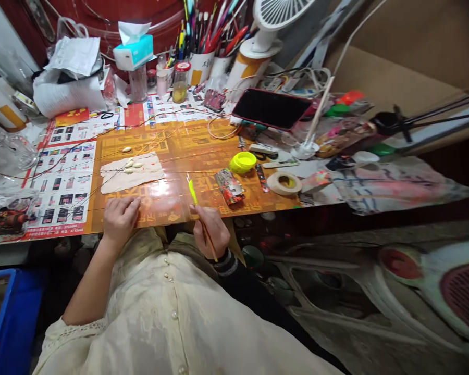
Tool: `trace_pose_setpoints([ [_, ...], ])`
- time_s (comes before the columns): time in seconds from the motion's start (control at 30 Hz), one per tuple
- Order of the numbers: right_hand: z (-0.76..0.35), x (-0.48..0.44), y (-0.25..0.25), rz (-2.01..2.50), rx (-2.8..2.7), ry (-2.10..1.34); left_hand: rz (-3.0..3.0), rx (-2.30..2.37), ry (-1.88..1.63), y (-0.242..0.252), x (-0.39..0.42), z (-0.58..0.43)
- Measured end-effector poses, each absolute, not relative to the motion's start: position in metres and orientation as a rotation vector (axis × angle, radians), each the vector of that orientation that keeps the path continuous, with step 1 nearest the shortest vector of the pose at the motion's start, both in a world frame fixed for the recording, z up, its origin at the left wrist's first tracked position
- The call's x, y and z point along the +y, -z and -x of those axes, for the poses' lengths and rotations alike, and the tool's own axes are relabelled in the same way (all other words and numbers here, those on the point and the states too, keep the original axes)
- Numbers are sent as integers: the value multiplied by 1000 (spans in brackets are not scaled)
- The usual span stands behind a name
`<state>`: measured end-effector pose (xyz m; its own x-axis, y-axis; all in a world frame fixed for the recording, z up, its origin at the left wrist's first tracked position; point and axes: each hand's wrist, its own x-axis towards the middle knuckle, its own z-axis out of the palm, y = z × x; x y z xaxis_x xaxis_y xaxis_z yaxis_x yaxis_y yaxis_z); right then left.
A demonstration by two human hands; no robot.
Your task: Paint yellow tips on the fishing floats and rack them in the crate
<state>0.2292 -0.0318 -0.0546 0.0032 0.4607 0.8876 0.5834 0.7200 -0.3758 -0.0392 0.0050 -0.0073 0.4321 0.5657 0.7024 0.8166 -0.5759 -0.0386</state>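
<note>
Your right hand [208, 230] is closed around a thin wooden stick with a neon-yellow tip [193, 190], which angles up out of your fingers over the orange printed mat [172, 195]. A striped ribbed cuff [226, 263] sits at that wrist. Your left hand [120, 221] rests on the mat with its fingers together and lightly curled, and you can see nothing in it. The two hands are well apart.

Just beyond your left hand lies a crumpled off-white sheet [150, 177], though you can't tell whether it's cloth or paper. A few small cream petal-shaped pieces [130, 166] sit on it, and another [127, 149] lies on the mat just past its far edge. Fine wires [203, 171] run across the mat and over the sheet.

To the right of the stick are a neon-yellow ring-shaped lid [243, 162], a crumpled printed packet [229, 186] and a roll of masking tape [284, 183]. Farther out stand a black tablet in a red case [271, 108], pen cups [200, 67], a tissue box [133, 52] and a white desk fan [275, 13].
</note>
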Motion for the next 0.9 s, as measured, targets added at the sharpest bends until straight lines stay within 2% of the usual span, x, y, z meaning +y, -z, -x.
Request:
trace_pose_setpoints([
  [0.17,-216,-45,63,695,-1747,141,2283,-1099,935,5,4,38],
  [0.9,-195,-45,67,802,-1780,204,2300,-1102,857,-8,11,2],
])
